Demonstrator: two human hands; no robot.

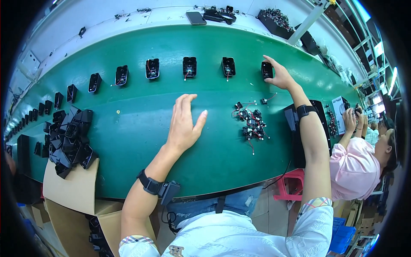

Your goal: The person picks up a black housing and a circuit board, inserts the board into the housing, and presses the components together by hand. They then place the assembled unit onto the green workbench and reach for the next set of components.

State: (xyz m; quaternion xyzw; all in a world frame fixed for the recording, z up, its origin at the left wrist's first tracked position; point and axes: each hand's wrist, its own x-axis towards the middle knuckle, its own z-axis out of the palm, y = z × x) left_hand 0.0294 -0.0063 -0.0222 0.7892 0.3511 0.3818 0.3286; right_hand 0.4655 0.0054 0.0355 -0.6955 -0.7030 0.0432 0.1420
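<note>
At the right end of a row of black plastic housings, my right hand (282, 76) has its thumb and fingers around one black housing (266, 71) standing on the green table (150, 111). Over the middle of the table hovers my left hand (185, 124), its fingers apart and nothing in them. Nearest above it is another open housing (189, 67) with small parts and a wire inside. Between my arms, toward the right, lies a pile of small black components with red and white wires (252, 122). One loose wired component (264, 101) rests just below my right hand.
A heap of black plastic shells (70, 137) sits at the left, above an open cardboard box (70, 188). A black bin (299, 128) stands by my right forearm. A person in pink (355, 167) works at the right. A phone (196, 18) lies on the back ledge.
</note>
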